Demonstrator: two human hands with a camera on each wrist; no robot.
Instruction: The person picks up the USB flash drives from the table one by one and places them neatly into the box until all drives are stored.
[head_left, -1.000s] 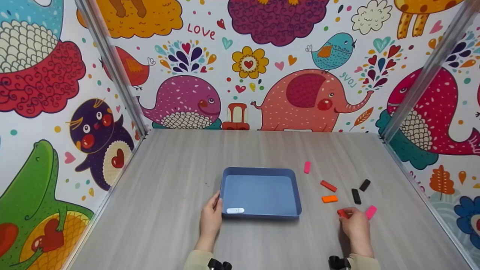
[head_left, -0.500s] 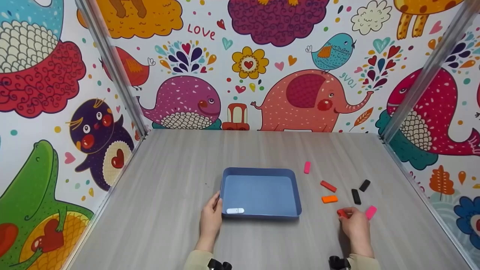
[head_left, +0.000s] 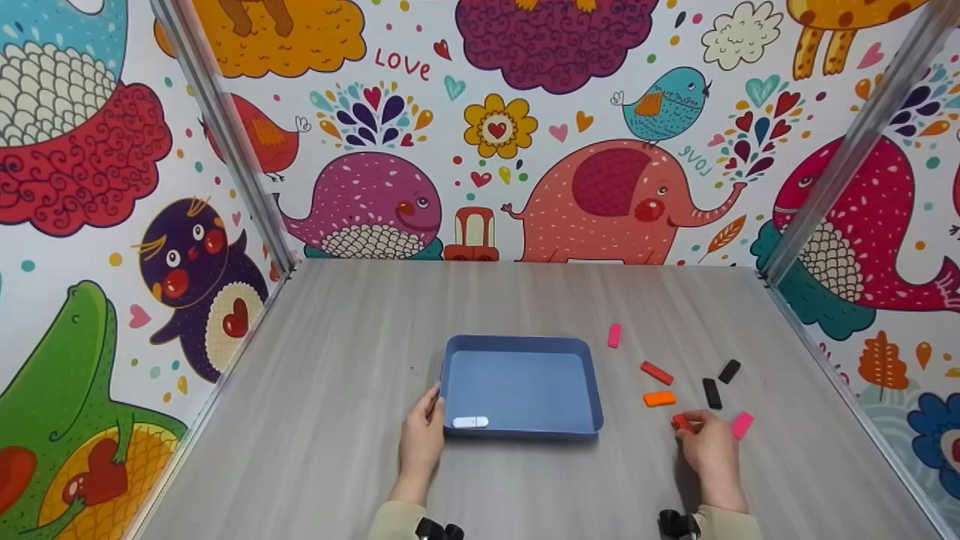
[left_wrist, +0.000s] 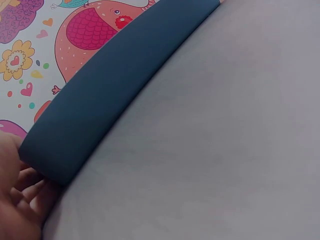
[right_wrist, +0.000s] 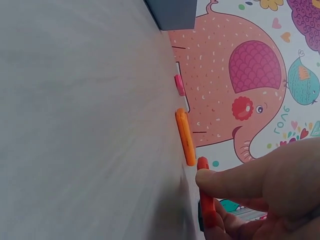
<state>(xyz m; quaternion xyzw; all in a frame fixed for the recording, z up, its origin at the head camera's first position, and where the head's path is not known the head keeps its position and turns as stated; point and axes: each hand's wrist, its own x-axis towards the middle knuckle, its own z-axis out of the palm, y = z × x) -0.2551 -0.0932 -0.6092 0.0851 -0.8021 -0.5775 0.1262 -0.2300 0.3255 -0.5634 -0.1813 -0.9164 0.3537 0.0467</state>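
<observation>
My left hand [head_left: 422, 437] holds the left side of a shallow blue tray [head_left: 523, 433], near its front corner. In the left wrist view, the fingers [left_wrist: 36, 197] curl at the corner of the tray's wall. A white USB stick [head_left: 471, 422] lies inside the tray at the front left. To the right, my right hand [head_left: 709, 446] pinches a red USB stick [head_left: 681, 423] between thumb and fingers, seen upright in the right wrist view. Close by lie an orange USB stick [head_left: 660, 399], a pink one [head_left: 742, 425] and a black one [head_left: 712, 393].
Farther back on the table [head_left: 360, 322] lie a red-orange stick [head_left: 657, 373], a second black stick [head_left: 730, 370] and another pink stick [head_left: 615, 335]. Walls with cartoon animals [head_left: 600, 202] and metal corner posts [head_left: 232, 142] enclose the back and sides.
My right hand has shifted very slightly up and left with the red USB stick. The left hand and the tray stay where they were.
</observation>
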